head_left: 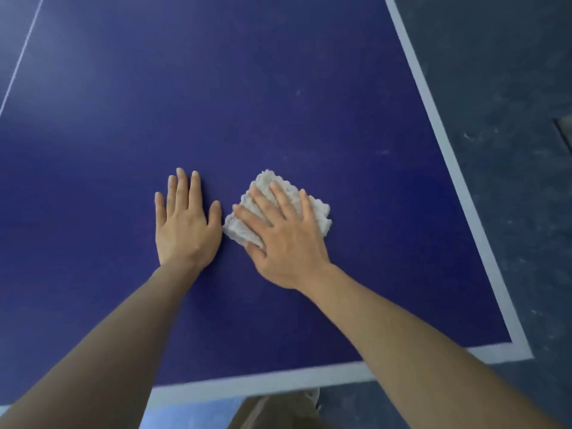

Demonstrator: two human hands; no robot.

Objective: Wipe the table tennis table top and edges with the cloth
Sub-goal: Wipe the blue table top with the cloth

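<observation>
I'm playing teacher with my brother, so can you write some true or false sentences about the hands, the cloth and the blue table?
1. The right hand presses flat on the fluffy white folded cloth. True.
2. The left hand is lifting the cloth. False: it rests flat on the bare dark blue table tennis table top, beside the cloth.
3. The cloth lies on the white edge line. False: it lies on the blue surface, away from that line.
4. A corner of the table shows at the lower right. True.
5. The floor beside the table is bright red. False: it is dark grey.
</observation>
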